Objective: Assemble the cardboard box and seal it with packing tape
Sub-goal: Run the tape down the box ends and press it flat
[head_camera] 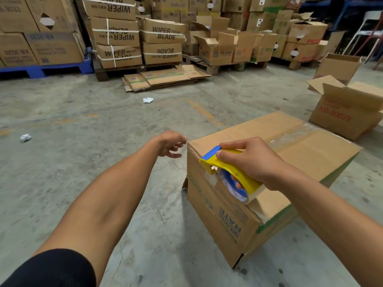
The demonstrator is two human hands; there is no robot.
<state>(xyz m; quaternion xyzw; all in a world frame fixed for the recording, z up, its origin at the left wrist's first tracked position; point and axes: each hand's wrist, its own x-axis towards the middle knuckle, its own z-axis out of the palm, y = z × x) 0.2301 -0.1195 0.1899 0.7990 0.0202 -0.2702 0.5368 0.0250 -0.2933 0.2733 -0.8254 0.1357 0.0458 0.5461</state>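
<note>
A grey concrete warehouse floor [103, 183] is stretching toward pallets of stacked cartons [116, 32]. The fingers of the right hand [248, 162] are curling round the yellow tape dispenser [226, 168], gripping it at the near top edge of the cardboard box [310, 154], which is sitting closed on the floor with clear tape [290, 135] lying along its top seam. The left hand [170, 143] is hovering just beside the box's far corner, fingers loosely curled and holding nothing. Flattened cardboard [165, 78] is lying farther off.

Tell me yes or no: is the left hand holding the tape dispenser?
No, the right hand grips the yellow tape dispenser at the cardboard box edge, while the left hand hangs empty beside it.
</note>
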